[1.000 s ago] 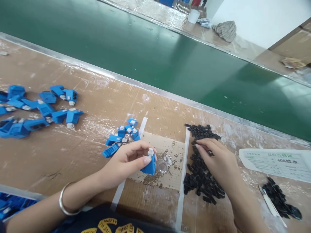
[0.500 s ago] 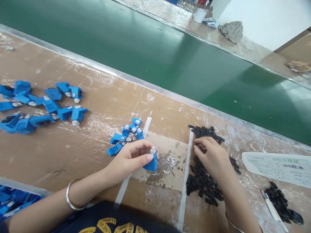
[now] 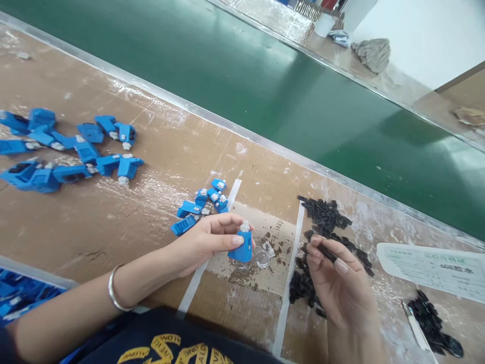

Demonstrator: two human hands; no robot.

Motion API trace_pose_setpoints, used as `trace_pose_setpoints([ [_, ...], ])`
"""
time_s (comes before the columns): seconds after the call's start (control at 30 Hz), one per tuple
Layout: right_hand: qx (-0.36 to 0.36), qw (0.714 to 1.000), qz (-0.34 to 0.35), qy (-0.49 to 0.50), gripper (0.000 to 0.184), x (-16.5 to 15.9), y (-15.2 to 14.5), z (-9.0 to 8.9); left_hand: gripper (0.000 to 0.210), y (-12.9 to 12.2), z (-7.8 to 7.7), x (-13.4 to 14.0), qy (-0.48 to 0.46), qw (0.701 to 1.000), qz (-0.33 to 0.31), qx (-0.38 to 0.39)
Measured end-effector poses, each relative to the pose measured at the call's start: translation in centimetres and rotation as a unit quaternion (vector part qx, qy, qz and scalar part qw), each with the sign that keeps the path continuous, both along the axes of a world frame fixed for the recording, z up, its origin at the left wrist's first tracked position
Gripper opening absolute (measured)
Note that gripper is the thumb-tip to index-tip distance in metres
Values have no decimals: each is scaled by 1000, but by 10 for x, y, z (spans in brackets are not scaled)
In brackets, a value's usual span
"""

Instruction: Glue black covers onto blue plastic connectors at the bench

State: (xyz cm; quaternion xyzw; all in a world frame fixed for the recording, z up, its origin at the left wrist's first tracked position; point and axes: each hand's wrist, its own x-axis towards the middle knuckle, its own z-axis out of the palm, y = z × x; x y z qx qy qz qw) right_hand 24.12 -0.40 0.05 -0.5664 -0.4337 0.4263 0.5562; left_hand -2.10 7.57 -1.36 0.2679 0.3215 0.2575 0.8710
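My left hand (image 3: 206,241) pinches a blue plastic part (image 3: 241,250) with a pale knob upright on top, between thumb and fingers. Below it, on a stained cardboard sheet (image 3: 275,222), lies a small clear round dish (image 3: 261,258). Over the heap of black plastic pieces (image 3: 324,215), my right hand (image 3: 339,288) is turned palm up, its fingertips closed on a small dark piece (image 3: 326,251). Just beyond my left hand sits a small group of blue parts with pale knobs (image 3: 189,208).
More blue parts (image 3: 85,150) are spread at the left, and a bin of blue parts (image 3: 22,290) shows at lower left. A printed label sheet (image 3: 428,265) and a smaller black pile (image 3: 432,321) with a white-handled tool (image 3: 417,326) lie right. A green belt (image 3: 242,96) runs beyond.
My right hand has come up from the black heap and turned palm up, with a black piece in its fingers. My left hand still holds the blue part, now turned slightly.
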Motion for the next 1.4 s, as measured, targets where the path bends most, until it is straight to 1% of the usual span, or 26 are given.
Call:
trace_pose_setpoints([
  [0.07,11,1000,-8,-8,16,-10,-8,3,40,0,1,0,-13,1000,-8,-22],
  [0.1,15,999,-9,-47,21,-13,-12,6,41,1,1,0,-18,999,-8,-32],
  [0.13,25,994,1,-111,28,-17,-15,9,41,1,1,0,-24,999,-8,-42],
  [0.17,41,979,26,-196,34,-20,-18,11,41,1,1,1,-29,998,-5,-50],
  [0.2,65,953,61,-289,39,-23,-19,14,41,1,0,1,-33,998,-1,-56],
  [0.23,96,917,101,-374,41,-25,-20,16,41,1,0,2,-34,998,5,-61],
  [0.3,151,846,168,-484,39,-31,-17,18,42,1,0,3,-29,997,21,-67],
  [0.33,166,820,187,-514,37,-34,-15,18,43,1,-1,3,-26,997,28,-69],
  [0.4,173,792,206,-548,33,-39,-11,17,44,2,-1,4,-21,996,38,-73],
  [0.47,168,779,216,-564,31,-42,-8,15,43,2,0,3,-18,996,43,-75],
  [0.6,159,770,225,-576,30,-43,-9,13,42,3,2,3,-7,995,56,-79],
  [0.8,160,739,256,-602,36,-39,-9,9,41,2,1,3,6,995,61,-77],
  [0.87,162,744,251,-598,35,-40,-9,8,41,1,0,2,5,996,58,-73],
  [0.9,159,754,244,-588,33,-41,-9,8,40,1,0,2,5,996,58,-70],
  [0.93,148,773,233,-571,32,-42,-9,8,39,0,0,2,6,996,58,-67],
  [1.0,113,832,203,-503,32,-43,-13,8,37,-1,0,2,9,996,60,-60],
  [1.07,65,898,167,-402,37,-45,-18,10,35,-2,0,3,10,997,54,-51],
  [1.1,43,925,146,-348,39,-46,-21,11,36,-3,0,3,6,998,46,-45],
  [1.13,26,946,125,-299,41,-48,-24,12,37,-4,0,4,0,999,35,-38],
  [1.17,12,960,106,-257,42,-50,-26,13,39,-5,0,4,-8,999,23,-30],
  [1.2,0,970,89,-224,42,-52,-28,14,41,-7,0,5,-15,1000,11,-21],
  [1.27,-8,982,69,-179,41,-57,-29,15,45,-9,0,5,-29,999,-13,-5],
  [1.4,14,988,66,-139,39,-65,-25,15,52,-11,0,5,-60,997,-49,-3],
])
